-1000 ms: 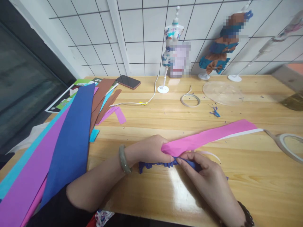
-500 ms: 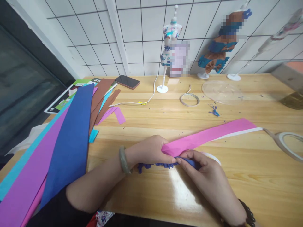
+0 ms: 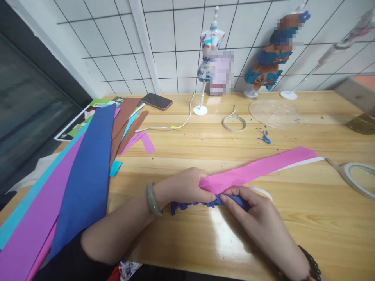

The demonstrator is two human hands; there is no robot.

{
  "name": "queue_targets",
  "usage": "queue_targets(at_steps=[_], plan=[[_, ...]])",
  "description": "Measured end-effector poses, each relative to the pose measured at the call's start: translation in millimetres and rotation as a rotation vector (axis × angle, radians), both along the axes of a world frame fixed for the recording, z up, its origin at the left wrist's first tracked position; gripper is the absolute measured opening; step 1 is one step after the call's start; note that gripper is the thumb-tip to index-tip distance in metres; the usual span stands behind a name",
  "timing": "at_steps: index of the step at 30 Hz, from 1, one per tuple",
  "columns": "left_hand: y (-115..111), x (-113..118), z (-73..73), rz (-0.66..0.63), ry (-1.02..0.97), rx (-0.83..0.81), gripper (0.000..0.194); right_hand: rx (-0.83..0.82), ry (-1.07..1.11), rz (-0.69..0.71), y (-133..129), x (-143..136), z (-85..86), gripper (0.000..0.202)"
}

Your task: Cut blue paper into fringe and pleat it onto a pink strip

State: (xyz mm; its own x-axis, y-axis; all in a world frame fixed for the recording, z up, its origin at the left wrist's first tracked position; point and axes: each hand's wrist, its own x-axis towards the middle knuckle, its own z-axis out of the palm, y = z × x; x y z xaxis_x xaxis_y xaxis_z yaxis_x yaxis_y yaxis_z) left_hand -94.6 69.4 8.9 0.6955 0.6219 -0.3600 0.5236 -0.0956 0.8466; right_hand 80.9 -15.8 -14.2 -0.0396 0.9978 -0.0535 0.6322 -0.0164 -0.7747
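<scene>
With our right hand (image 3: 254, 216) we pinch one blue ruffled strip (image 3: 217, 200) between thumb and forefinger. Our left hand (image 3: 190, 185) has its grip closed at the near end of one pink strip (image 3: 258, 169), thumb tip against the blue pleats. The ruffled strip lies just below the pink one, over the near part of the bench (image 3: 181, 246), its left end under our left wrist. We wear two bracelets: one greenish bangle (image 3: 152, 199) on the left, one dark one (image 3: 310, 261) on the right.

One white tape (image 3: 295, 163) edges the pink strip and leads to a tape roll (image 3: 347, 173) at the right. We count a second, smaller roll (image 3: 234, 129) beyond the hands, near one clear disc (image 3: 272, 113) and some blue scraps (image 3: 266, 138). To the left, one wide blue sheet (image 3: 88, 171) tops the coloured strips. Farther back we see one phone (image 3: 158, 100), one white cable (image 3: 164, 127) and three mannequin stands (image 3: 202, 111).
</scene>
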Motion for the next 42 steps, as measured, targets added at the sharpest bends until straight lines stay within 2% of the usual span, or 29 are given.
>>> queue_targets(at_steps=[12,17,24,29,35,39,42], plan=[[0.6,-3.1,5.1,-0.063,0.029,-0.048,0.024,0.008,0.001,-0.015,0.2,-0.9,-3.0,0.023],[-0.2,-2.5,-1.4,-0.053,-0.038,-0.109,0.033,0.032,-0.05,0.016,-0.2,-2.0,-0.3,0.022],[0.0,-2.7,-11.9,-0.04,-0.025,-0.113,0.03,0.062,-0.028,0.041,-4.3,1.1,4.9,0.019],[-1.3,-2.5,-7.9,-0.026,-0.019,-0.1,0.029,0.13,-0.029,0.051,-7.0,1.5,10.0,0.017],[-2.5,-1.9,-4.3,-0.014,0.03,-0.136,0.026,0.18,0.0,0.134,-8.7,-1.8,14.5,0.019],[-2.1,-1.8,-5.2,-0.017,0.009,-0.107,0.022,0.15,0.021,0.161,-8.0,-1.5,11.4,0.018],[-2.0,-1.8,-4.9,-0.03,-0.008,-0.105,0.021,0.143,-0.005,0.121,-6.8,-0.6,6.4,0.017]])
